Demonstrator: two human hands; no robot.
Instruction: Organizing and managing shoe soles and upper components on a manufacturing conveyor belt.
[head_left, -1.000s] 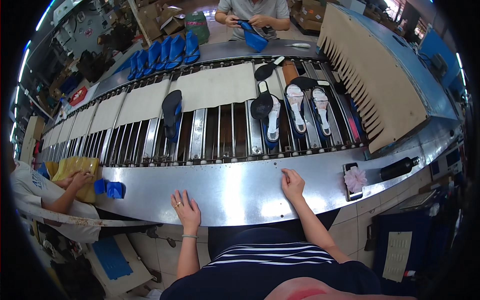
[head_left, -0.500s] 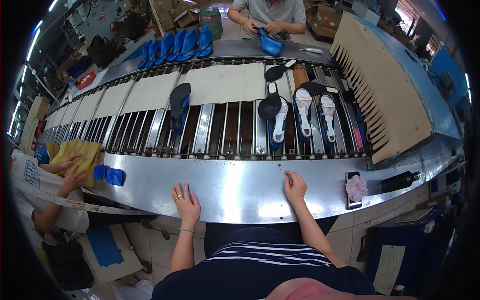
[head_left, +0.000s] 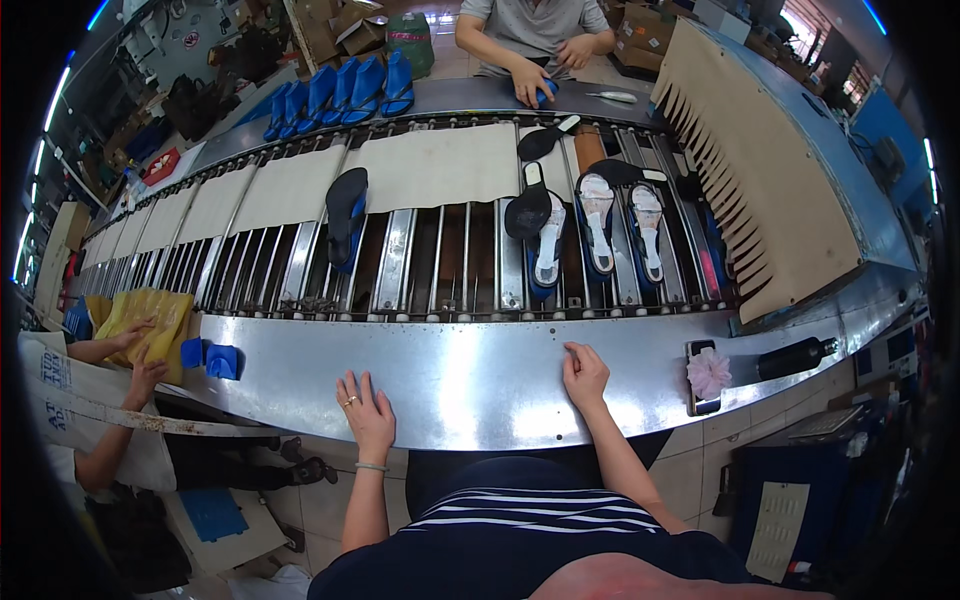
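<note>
Navy top — white stripes
</note>
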